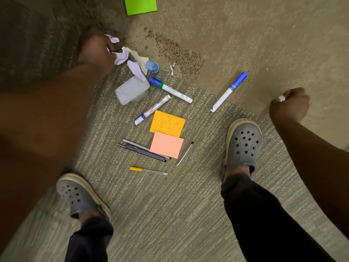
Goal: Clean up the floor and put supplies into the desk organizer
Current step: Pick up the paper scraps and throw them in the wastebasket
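Nearest you, both your feet stand on the striped carpet: left clog low at the left, right clog further up at the right, black trouser legs above each.

Between the feet, a yellow-capped pen lies alone. Just beyond it, a bundle of dark pens runs under the edge of a pink sticky note; a thin pencil lies just beside the note's right edge. An orange sticky note with handwriting sits partly under the pink one.

Further out, three whiteboard markers: one touching the orange note's upper left corner, one with a blue cap and green band just beyond, and one well apart to the right.

Your right hand is closed into a fist on a small paper scrap, held out right of the markers.

A clear plastic container lies beside the middle marker's cap. Beyond it, a small blue sharpener, a torn bit of paper and dark debris scattered over the tan carpet.

Your left hand has its fingers curled on crumpled white paper. At the far edge, a green sticky pad.
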A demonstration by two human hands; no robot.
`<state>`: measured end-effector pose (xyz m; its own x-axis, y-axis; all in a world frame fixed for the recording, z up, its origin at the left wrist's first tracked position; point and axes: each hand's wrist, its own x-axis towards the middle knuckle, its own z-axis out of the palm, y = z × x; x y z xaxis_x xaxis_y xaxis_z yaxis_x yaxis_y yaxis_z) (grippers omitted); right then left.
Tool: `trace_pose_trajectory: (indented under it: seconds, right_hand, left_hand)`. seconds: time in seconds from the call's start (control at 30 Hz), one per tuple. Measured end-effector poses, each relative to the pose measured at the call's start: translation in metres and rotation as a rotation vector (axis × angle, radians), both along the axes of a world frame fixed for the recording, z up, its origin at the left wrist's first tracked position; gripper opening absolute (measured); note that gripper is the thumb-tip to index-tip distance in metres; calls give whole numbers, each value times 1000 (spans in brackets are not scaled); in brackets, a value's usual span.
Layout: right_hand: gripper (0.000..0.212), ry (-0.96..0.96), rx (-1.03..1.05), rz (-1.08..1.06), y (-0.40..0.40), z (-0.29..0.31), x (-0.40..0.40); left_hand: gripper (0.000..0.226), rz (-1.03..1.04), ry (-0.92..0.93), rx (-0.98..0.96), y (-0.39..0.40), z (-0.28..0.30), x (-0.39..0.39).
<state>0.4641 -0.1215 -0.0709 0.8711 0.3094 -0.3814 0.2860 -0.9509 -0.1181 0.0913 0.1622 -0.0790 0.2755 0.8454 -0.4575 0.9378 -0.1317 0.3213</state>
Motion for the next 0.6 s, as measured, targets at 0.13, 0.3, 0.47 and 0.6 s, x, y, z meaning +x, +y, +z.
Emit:
trace_pose_trajectory:
  seconds: [0.13,0.3,0.47,0.6]
  right_hand:
    - [27,17,243,193,31,1,-39]
    - [8,277,428,331,87,-5,-107]
    - [32,420,338,653,126,-16,-149]
    - [42,382,264,840,145,-23,-163]
  left_hand:
    - [37,25,12,-27,-8,5,4]
    - [29,246,-3,6,-16,2,-2]
    - [31,360,-89,35,-32,7,-8]
    - [15,529,-267,-41,-44,7,-18]
